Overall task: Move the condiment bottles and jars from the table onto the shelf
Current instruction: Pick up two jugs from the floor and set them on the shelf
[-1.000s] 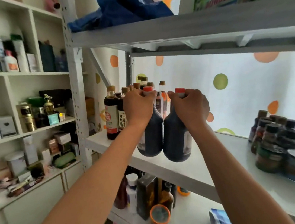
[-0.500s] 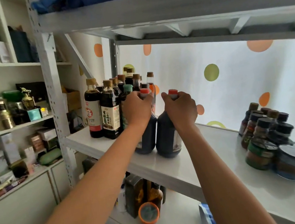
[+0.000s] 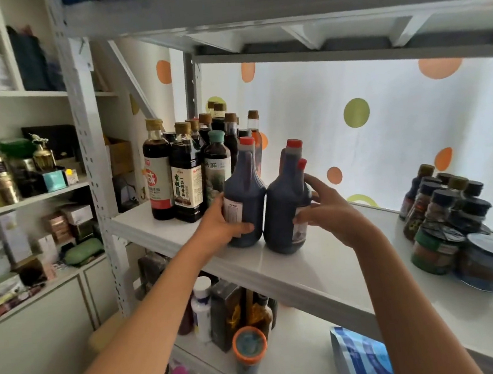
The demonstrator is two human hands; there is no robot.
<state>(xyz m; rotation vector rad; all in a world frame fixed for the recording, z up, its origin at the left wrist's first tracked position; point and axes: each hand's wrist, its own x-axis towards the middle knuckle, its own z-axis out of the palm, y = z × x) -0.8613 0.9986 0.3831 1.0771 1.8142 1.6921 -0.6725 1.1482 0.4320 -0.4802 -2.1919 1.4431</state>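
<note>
Two red-capped dark sauce jugs upright on shelf (image 3: 324, 258): left hand (image 3: 221, 223) grips left jug (image 3: 245, 199), right hand (image 3: 324, 205) grips right jug (image 3: 284, 210); third red cap (image 3: 302, 163) behind, body hidden.

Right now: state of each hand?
Left hand: gripping the left dark jug low on its body.
Right hand: fingers curled round the right dark jug, holding it.
</note>
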